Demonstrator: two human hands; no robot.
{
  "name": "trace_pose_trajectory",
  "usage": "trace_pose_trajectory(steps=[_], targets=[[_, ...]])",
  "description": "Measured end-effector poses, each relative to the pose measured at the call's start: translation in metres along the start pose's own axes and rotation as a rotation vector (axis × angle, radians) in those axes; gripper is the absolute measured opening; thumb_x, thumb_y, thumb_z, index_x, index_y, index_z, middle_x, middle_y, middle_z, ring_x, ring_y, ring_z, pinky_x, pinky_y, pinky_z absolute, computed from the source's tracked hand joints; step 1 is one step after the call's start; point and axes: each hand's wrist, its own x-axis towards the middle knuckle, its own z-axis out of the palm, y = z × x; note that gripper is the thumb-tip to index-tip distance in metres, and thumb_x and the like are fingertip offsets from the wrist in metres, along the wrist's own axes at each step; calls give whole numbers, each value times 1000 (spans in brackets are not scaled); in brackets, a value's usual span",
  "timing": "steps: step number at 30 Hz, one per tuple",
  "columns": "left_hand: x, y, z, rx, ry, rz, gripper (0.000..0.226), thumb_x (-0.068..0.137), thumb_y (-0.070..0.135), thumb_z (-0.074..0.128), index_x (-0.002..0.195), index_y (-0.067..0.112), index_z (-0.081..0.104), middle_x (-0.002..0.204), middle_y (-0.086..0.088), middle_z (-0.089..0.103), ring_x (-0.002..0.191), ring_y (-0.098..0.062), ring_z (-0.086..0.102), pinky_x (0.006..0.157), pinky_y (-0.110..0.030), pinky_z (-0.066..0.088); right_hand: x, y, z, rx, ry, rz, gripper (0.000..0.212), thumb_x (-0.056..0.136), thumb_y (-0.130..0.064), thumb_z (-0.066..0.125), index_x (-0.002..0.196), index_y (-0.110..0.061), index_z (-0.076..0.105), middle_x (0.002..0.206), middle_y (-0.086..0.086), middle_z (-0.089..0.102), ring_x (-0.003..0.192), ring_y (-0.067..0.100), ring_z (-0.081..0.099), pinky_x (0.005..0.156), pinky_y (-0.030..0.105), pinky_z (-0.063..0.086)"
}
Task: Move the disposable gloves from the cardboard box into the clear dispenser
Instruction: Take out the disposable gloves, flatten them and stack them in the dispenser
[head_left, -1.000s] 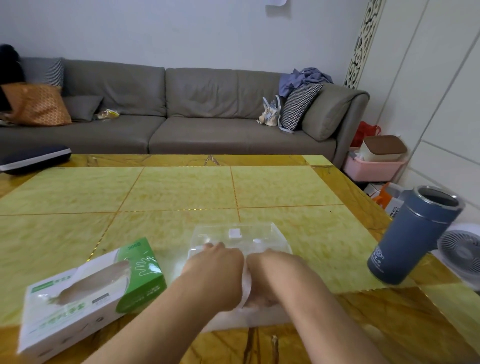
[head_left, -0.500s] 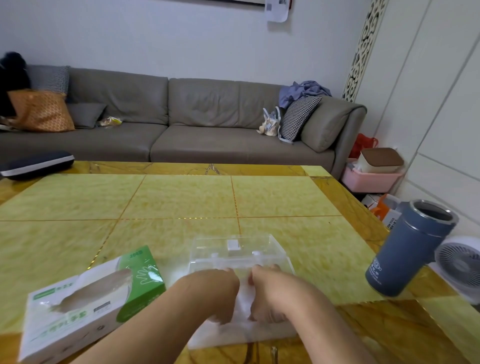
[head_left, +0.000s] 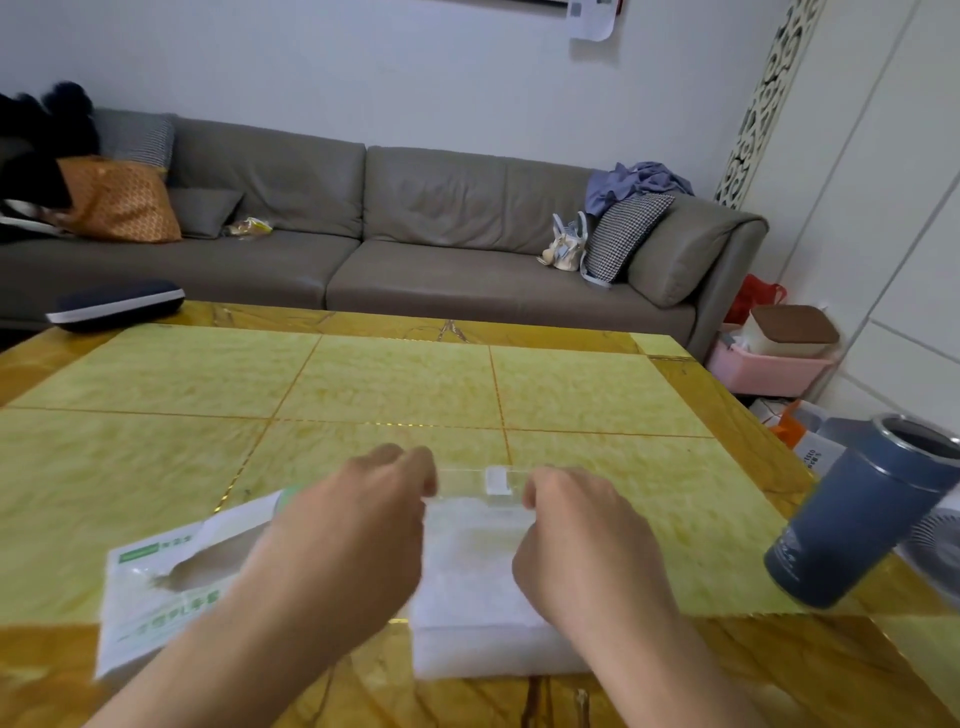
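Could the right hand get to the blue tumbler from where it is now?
Probably yes. The blue tumbler stands on the table to the right of the right hand, with bare tabletop between them. That hand is on the clear dispenser, so it would have to let go first.

A grey sofa (head_left: 395, 234) stands against the pale wall (head_left: 363, 67) behind the yellow marble-patterned table (head_left: 395, 384).

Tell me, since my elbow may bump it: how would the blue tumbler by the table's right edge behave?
The blue tumbler is tall, narrow and near the table edge, so it would probably tip or fall. Its lidless top could spill any contents. Its round body would probably roll.
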Motion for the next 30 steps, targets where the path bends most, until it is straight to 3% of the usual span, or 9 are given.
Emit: trace_pose_trajectory(steps=[7, 12, 15, 17, 19, 21, 24, 27, 30], targets=[[-24, -104, 0, 153, -148, -463, 28, 100, 25, 46, 72, 21, 52, 73, 5, 59, 58, -13, 57, 48, -27, 42, -18, -55, 48, 35, -36, -557, 72, 85, 0, 61, 152, -15, 36, 151, -3, 34, 145, 18, 27, 126, 28, 22], [-28, -105, 7, 203, -431, -382, 23, 105, 26, 44, 82, 25, 49, 80, 7, 50, 71, -12, 54, 58, -23, 40, -23, -92, 86, -98, -172, -658, 84, 69, -12, 76, 148, -3, 48, 151, 14, 45, 149, 32, 37, 118, 28, -11], [-26, -103, -2, 171, -565, -262, 29, 107, 24, 40, 81, 34, 48, 83, 4, 53, 80, -19, 50, 77, -33, 49, -21, -99, 99, -91, -200, -691, 87, 86, -11, 69, 160, -4, 24, 168, 14, 16, 160, 30, 6, 107, 25, -32], [-25, -101, -5, 165, -599, -225, 30, 107, 23, 39, 78, 29, 44, 85, 0, 54, 78, -20, 47, 82, -36, 49, -21, -101, 107, -118, -160, -670, 87, 81, -16, 72, 157, -2, 31, 169, 19, 22, 160, 34, 12, 115, 31, -23], [-25, -103, -1, 114, -579, -265, 36, 106, 21, 40, 71, 30, 34, 78, 3, 49, 77, -20, 50, 76, -36, 49, -24, -100, 116, -166, -214, -602, 88, 65, -26, 76, 147, -3, 52, 159, 21, 43, 152, 36, 38, 126, 41, 10], [-25, -106, 2, 45, -532, -345, 36, 103, 20, 43, 68, 27, 40, 74, 3, 49, 68, -17, 50, 63, -32, 45, -24, -100, 125, -171, -260, -609, 89, 42, -40, 84, 125, -10, 72, 138, 15, 67, 129, 29, 65, 110, 39, 50], [-25, -119, 7, -57, -376, -401, 34, 93, 15, 47, 60, 14, 38, 59, -1, 41, 53, -21, 35, 50, -34, 33, -23, -100, 125, -168, -243, -580, 81, 40, -43, 92, 116, -15, 79, 128, 11, 74, 118, 24, 72, 95, 35, 60], [-25, -126, 2, -161, -233, -381, 35, 87, 13, 54, 53, 11, 52, 50, 0, 50, 47, -24, 44, 45, -35, 42, -23, -97, 115, -169, -266, -587, 97, 77, -32, 85, 156, -3, 38, 168, 22, 27, 157, 36, 28, 128, 48, 23], [-26, -123, -9, -188, -28, -386, 15, 88, 22, 70, 75, 24, 77, 74, 10, 72, 68, -7, 68, 59, -25, 57, -22, -99, 105, -125, -317, -631, 99, 93, -20, 73, 164, -7, 4, 174, 15, -9, 161, 30, -10, 128, 41, -8]])
